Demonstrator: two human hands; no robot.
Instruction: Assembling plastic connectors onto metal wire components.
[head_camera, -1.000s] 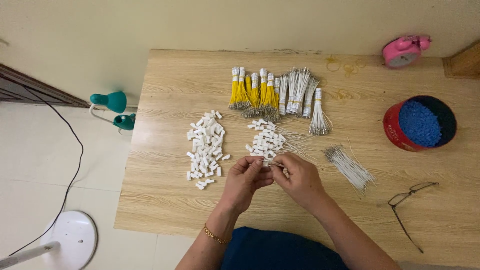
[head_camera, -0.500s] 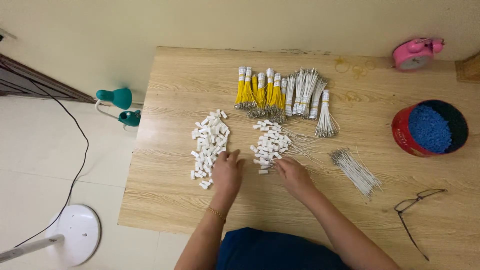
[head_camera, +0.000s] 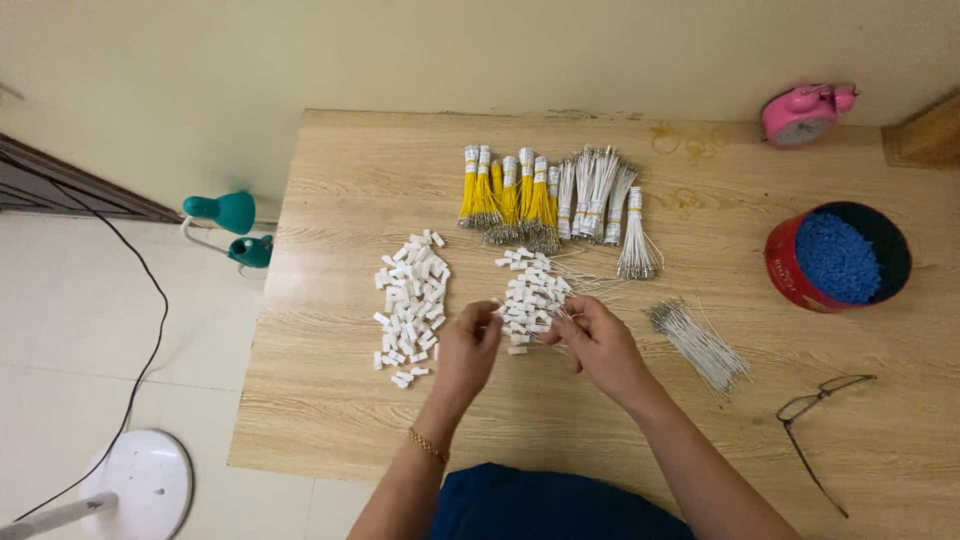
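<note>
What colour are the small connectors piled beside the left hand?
White; the connectors show best in the head view.

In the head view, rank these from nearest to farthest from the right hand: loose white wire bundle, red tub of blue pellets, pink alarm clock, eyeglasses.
From the right hand:
1. Loose white wire bundle, just to its right.
2. Eyeglasses and red tub, both farther right; too close to call.
3. Pink alarm clock, at the far wall.

A light wooden table (head_camera: 340, 420) stands against a plain cream wall (head_camera: 400, 50). Left of the table lies a pale tiled floor (head_camera: 60, 320), where a black cable (head_camera: 150, 330) runs to a white round fan base (head_camera: 145, 485). A teal clamp lamp (head_camera: 232, 215) sits at the table's left edge.
</note>
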